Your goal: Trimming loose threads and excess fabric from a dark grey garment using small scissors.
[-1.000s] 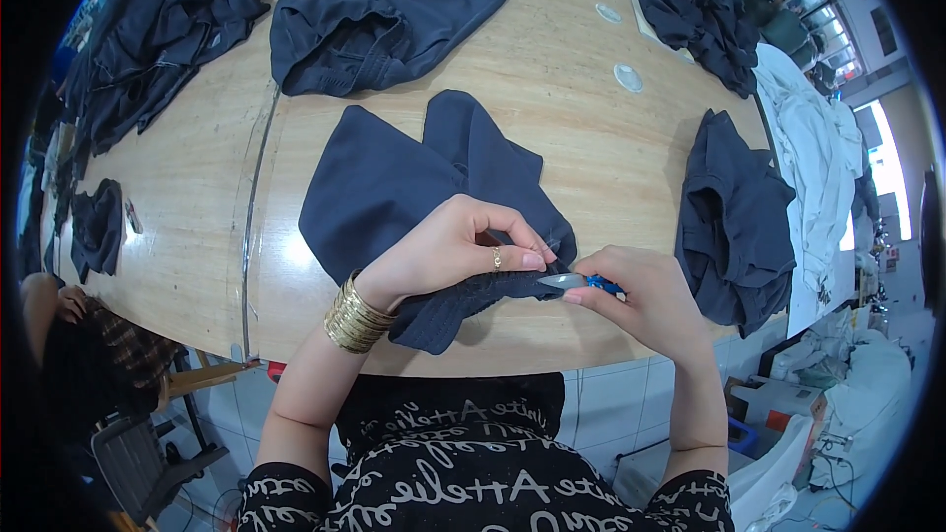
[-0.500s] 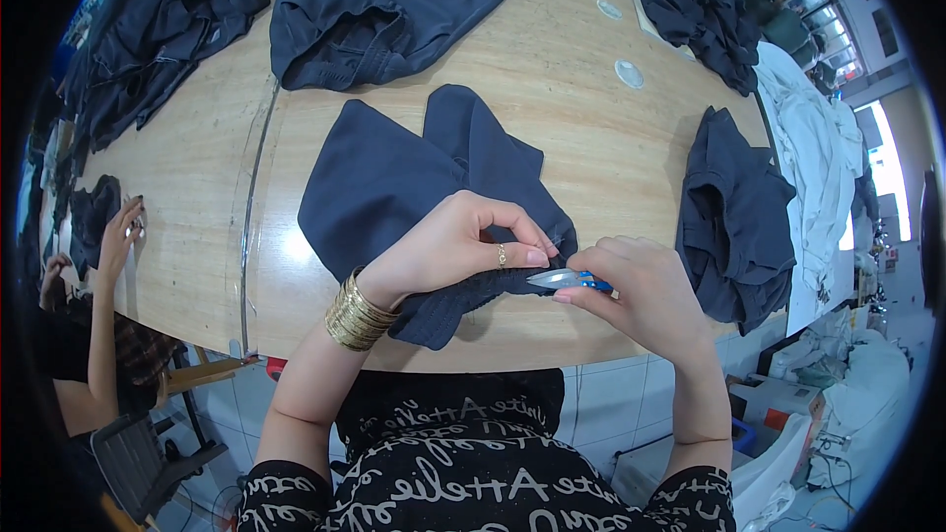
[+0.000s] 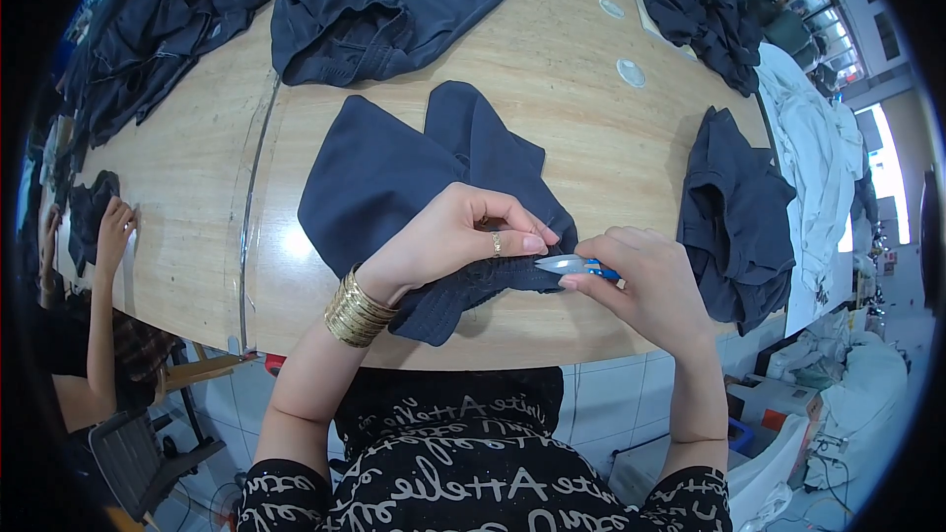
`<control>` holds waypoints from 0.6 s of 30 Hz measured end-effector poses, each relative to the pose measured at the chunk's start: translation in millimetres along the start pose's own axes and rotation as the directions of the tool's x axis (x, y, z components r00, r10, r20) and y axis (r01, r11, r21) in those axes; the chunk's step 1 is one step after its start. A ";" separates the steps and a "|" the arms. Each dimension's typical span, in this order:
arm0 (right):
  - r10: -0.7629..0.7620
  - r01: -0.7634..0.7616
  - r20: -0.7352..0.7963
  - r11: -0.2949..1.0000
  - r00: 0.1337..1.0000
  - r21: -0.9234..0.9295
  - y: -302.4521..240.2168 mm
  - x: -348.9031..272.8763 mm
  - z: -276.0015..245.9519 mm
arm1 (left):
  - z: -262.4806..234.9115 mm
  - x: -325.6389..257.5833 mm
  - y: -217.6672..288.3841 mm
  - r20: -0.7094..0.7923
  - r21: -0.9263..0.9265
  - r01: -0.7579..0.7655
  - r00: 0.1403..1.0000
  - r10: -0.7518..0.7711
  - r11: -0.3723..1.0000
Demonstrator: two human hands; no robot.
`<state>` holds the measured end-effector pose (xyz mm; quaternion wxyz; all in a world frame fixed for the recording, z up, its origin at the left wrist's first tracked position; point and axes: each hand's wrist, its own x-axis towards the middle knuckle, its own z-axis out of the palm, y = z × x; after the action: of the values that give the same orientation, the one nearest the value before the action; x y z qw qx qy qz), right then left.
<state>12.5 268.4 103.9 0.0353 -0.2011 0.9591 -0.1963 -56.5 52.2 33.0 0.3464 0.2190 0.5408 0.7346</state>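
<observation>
A pair of dark navy shorts (image 3: 379, 167) lies on the table in front of me, legs pointing away and gathered elastic waistband toward me. At the waistband's right part, my left hand (image 3: 458, 232) pinches the fabric between thumb and fingers; any thread there is too fine to make out. My right hand (image 3: 645, 281) is closed round small thread snips (image 3: 564, 264) with blue handles. Their silvery blades point left, over the waistband and just below my left fingertips. Part of the waistband is hidden behind my left hand.
Another dark garment (image 3: 443, 10) lies at the far side, and a folded one (image 3: 734, 217) at the right. Dark fabric heaps (image 3: 187, 20) cover the far left; white cloth (image 3: 808, 138) hangs beyond the right edge. At the left, another person's hand (image 3: 116, 227) touches dark fabric.
The snips and my right hand have shifted slightly up and right. My left hand has risen a little with its pinch kept. The other person's hand has moved slightly left.
</observation>
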 end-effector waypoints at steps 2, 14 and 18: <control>-0.012 0.012 -0.008 1.000 1.000 0.002 0.0 1.2 1.2 | 0.5 -0.3 -0.9 -0.008 -0.002 -0.001 1.000 0.001 1.000; -0.050 0.052 0.048 0.998 0.998 -0.034 -5.0 4.0 0.6 | 0.7 1.0 -4.9 0.019 -0.009 -0.008 1.000 0.008 1.000; -0.057 0.061 0.059 0.996 0.997 -0.067 -4.8 3.7 -0.4 | 0.4 1.5 -5.7 0.024 0.024 -0.012 1.000 0.011 1.000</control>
<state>10.8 263.0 106.3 0.0500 -0.2357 0.9575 -0.1584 -55.7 54.5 27.6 0.3458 0.2350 0.5444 0.7272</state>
